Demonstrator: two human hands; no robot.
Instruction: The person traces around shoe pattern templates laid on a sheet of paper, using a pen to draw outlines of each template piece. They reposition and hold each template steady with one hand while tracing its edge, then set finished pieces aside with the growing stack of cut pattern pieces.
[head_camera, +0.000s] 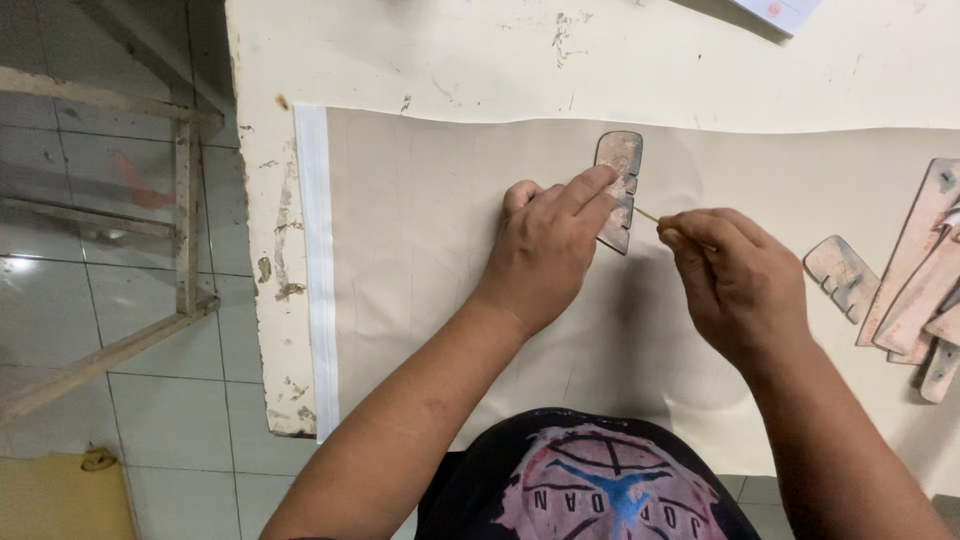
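Head view shows us looking down at a cream table (700, 70) with a large sheet of beige material (420, 300) spread flat on it. Our left hand (545, 255) presses a small flat pattern piece (620, 180) against the sheet, fingers spread over its lower half, index finger lying along its edge. The piece sits near the top edge of the sheet, just left of our right hand (735, 280). That hand is pinched shut on a thin marking stick (650, 215), whose tip touches the notched right edge of the piece.

We judge the pattern piece to be stiff and light, a thin board with worn, stained faces, so it should slide easily on the smooth sheet unless we bear down on it. Flat pressure from above suits it better than any grip at the edges, and the notched side must stay free for the stick. The sheet looks soft and limp, likely to wrinkle if dragged.

More pattern pieces (910, 290) of the same kind lie overlapping at the right of the table, well apart from our hands. A white strip (318, 280) runs along the sheet's left edge.
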